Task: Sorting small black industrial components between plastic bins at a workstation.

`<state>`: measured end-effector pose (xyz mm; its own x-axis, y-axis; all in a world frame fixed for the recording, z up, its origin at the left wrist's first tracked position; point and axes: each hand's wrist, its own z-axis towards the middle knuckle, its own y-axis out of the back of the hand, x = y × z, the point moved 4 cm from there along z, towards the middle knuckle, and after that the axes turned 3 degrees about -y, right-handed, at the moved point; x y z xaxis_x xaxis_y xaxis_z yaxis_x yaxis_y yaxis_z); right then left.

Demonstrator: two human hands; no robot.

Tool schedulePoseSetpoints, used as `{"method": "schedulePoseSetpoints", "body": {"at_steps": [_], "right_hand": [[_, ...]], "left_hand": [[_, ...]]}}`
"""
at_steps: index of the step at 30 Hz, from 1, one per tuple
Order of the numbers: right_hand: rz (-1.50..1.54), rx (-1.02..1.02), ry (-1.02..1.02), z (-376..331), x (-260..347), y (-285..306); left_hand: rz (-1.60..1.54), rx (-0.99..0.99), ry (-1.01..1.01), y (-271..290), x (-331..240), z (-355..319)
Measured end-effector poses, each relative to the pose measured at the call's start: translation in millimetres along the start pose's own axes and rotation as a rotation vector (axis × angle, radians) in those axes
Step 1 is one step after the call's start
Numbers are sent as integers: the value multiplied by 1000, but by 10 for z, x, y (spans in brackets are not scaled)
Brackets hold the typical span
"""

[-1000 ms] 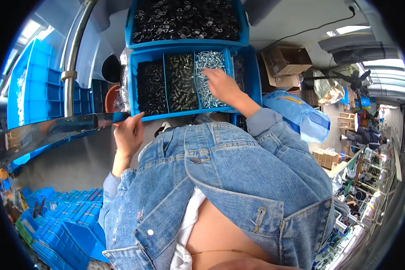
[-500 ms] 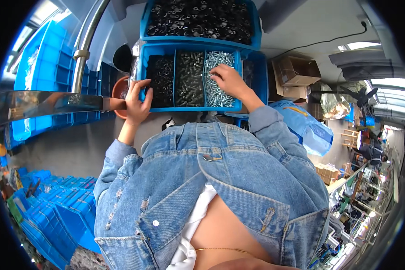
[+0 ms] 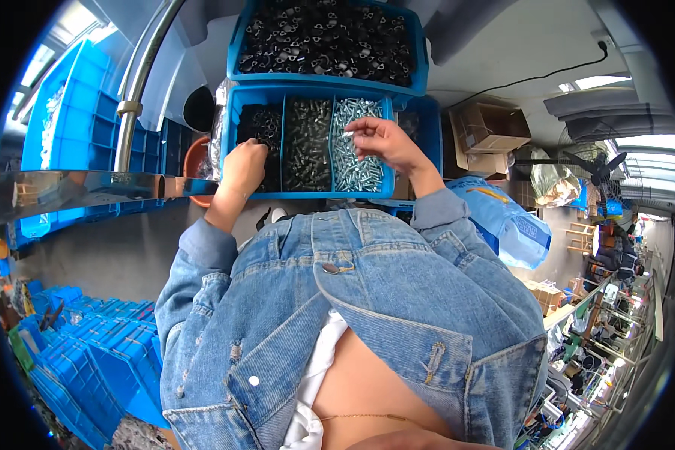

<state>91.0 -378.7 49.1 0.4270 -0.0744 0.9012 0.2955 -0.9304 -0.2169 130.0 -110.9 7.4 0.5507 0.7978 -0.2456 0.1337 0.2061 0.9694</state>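
Just past the person's denim jacket point(image 3: 352, 315), straight ahead of the chest, sits a blue divided tray point(image 3: 307, 191) with three compartments running side by side. Beyond the tray, touching its far wall, stands a second blue bin point(image 3: 330, 75) heaped with black parts. To the left of the tray a shiny metal rail point(image 3: 75, 187) runs crosswise, with a steel pipe point(image 3: 139, 82) rising behind it and an orange-brown bowl point(image 3: 193, 161) tucked just beside the tray's left wall. Stacks of blue crates point(image 3: 90, 352) lie well to the lower left of the tray, and a cardboard box point(image 3: 487, 127) rests off to its right.

Inside the tray, the left compartment holds black fasteners point(image 3: 256, 124), the middle one dark screws point(image 3: 307, 142), and the right one bright silver screws point(image 3: 352, 161).

The left hand point(image 3: 244, 166) lies down in the left compartment, fingers curled into the black fasteners; I cannot tell whether its grip has closed on any. The right hand point(image 3: 379, 142) hovers over the right compartment, its grip pinched nearly closed with thumb and forefinger on a single silver screw point(image 3: 348, 133), held just above the pile.
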Motion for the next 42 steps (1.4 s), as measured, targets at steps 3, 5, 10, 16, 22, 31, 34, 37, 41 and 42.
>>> {"method": "schedulePoseSetpoints", "body": {"at_steps": [3,5,10,16,22,31,34,37,41,42], "right_hand": [[-114,-51,-37,-59,42,135],[-173,-71,-60,-50,81,211],[576,-30,-9,430,434,438],[-83,-42,85,1413,847,294],[-1017,-141,495,1586,865,104],[-251,-107,405,968,750,185],[683,155,168,585,464,82],[826,135,75,220,241,-135],[896,206,84,-77,116,-288],[900,194,93,-147,108,-305]], "left_hand": [[-222,-130,31,122,-15,-84],[-336,-196,54,208,-9,-123],[-505,-200,122,254,33,-191],[-1009,-244,308,144,91,-227],[-1736,-184,491,182,106,-259],[-1303,-22,290,74,-39,43],[-922,-13,190,228,-209,322],[-513,25,151,350,-313,605],[89,-208,26,174,-395,919],[164,-134,35,95,-382,969]]}}
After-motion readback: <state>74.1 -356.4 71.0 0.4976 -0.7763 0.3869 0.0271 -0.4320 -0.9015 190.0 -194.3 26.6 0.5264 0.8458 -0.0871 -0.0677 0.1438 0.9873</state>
